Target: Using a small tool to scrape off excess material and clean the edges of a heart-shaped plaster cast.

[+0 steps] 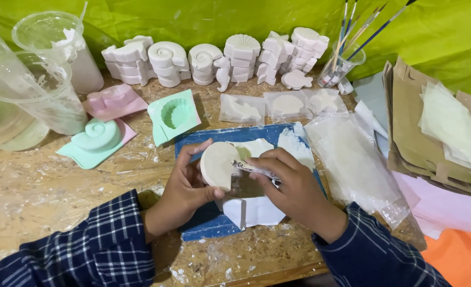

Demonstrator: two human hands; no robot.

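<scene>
The left hand [185, 183] has its grip closed around a white plaster cast [218, 165] over the blue mat [203, 223]; at 3 o'clock, the right hand [294, 186] pinches a small scraping tool [254, 169] against it

A bright lime-green cloth backdrop [203, 18] hangs in soft folds across the whole rear of the scene, closing off any view of walls or windows. In front of it stands the desk [39, 191], a rough chipboard top of pressed wood flakes, pale tan, dusted and smeared with white powder, its front edge showing at the bottom of the view. The light is even and diffuse, with short soft shadows falling toward the viewer.
</scene>
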